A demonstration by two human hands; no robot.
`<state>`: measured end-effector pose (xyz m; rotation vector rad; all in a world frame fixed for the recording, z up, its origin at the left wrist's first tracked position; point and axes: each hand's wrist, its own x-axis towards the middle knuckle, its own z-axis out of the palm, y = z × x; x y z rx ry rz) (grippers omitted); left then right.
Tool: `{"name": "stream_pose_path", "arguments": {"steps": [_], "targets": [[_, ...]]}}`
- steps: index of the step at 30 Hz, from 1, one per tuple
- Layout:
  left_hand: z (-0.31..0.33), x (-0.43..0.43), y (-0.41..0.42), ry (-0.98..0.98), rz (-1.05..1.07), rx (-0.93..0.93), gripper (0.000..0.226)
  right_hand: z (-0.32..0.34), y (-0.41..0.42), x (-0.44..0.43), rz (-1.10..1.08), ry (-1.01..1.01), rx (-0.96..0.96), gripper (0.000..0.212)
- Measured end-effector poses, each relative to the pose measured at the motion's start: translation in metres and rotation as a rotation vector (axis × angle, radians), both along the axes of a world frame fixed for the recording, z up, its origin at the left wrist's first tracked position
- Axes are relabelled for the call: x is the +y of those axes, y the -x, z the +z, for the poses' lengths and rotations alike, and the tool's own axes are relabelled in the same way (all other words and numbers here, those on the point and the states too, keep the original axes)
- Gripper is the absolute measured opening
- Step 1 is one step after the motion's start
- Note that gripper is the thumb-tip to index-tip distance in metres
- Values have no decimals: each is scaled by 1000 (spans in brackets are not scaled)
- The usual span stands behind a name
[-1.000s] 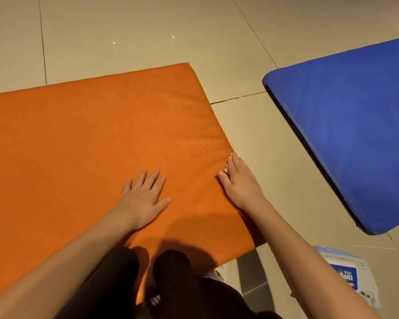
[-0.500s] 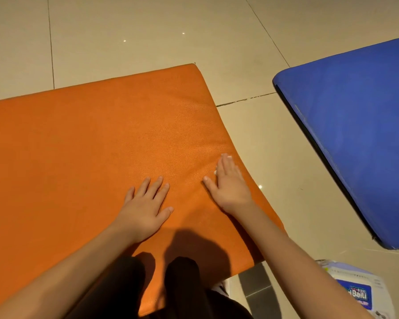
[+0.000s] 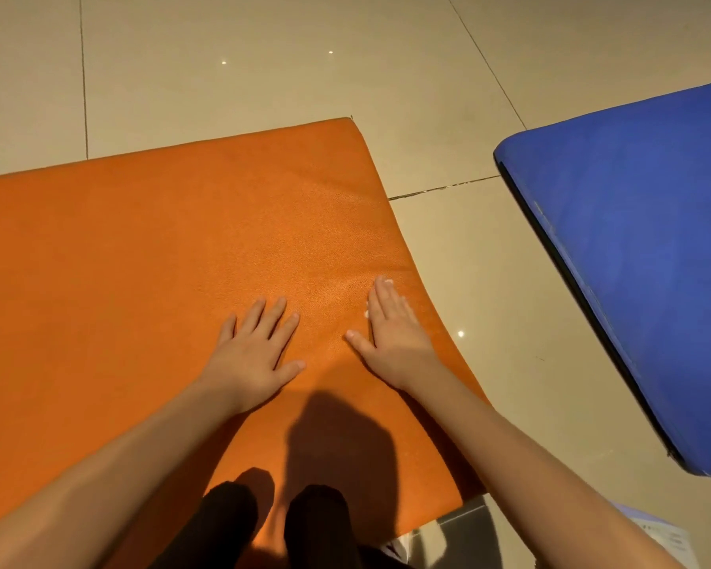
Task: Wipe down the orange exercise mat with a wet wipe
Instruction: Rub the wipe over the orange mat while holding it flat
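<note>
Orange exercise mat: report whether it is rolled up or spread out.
Spread out: the orange padded mat lies flat on the beige tiled floor, no roll or fold visible.

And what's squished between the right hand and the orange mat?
A white wet wipe, pressed under the right hand onto the orange mat; only bits peek out in the head view.

Left hand [image 3: 255, 351] and right hand [image 3: 391, 334] lie flat (fingers straight).

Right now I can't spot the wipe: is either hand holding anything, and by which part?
Nothing is gripped. The right hand presses the wipe flat, edges peeking past its fingers. The left hand is bare.
</note>
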<state>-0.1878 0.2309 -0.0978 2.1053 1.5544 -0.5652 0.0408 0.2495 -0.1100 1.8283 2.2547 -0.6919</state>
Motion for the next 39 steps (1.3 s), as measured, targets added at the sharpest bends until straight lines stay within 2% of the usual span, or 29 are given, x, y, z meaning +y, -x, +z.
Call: {"name": "stream_pose_path", "arguments": {"steps": [3,5,8,11,13,15,17,20,21,25,27,32,34,37,39], "targets": [[-1,1,0,6,16,-19,91,-3,-16,17,68,-49,1,73],[1,3,0,-4,15,-20,77,-6,-21,34,-49,-61,25,71],[0,1,0,-26,21,-35,75,-12,-2,45,-251,-56,71,72],[1,3,2,-54,-3,-79,90,-14,14,35,-107,-57,8,79],[2,15,6,-96,-49,-114,85,-12,5,33,35,-84,16,77],[5,35,6,-115,-66,-153,79,-13,-11,44,85,-112,9,73],[5,49,4,-112,-32,-118,77,-15,-20,62,-19,-113,19,69],[-1,58,3,-45,-10,-13,85,-18,-8,81,-286,-81,84,70],[-4,56,3,-52,-6,-14,85,-19,-1,82,-293,-74,78,72],[-11,54,4,-138,26,-122,86,-18,3,74,21,-127,27,76],[-12,54,6,-166,30,-177,88,-18,-7,88,57,-141,26,71],[-11,59,8,-126,10,-118,87,-20,7,125,-262,-112,85,70],[-8,62,10,-140,-8,-146,86,-22,21,119,-170,-123,39,74],[-7,78,11,-226,14,-218,85,-22,17,113,104,-161,34,75],[-8,89,9,-193,52,-163,92,-24,5,126,143,-179,23,71]]}}
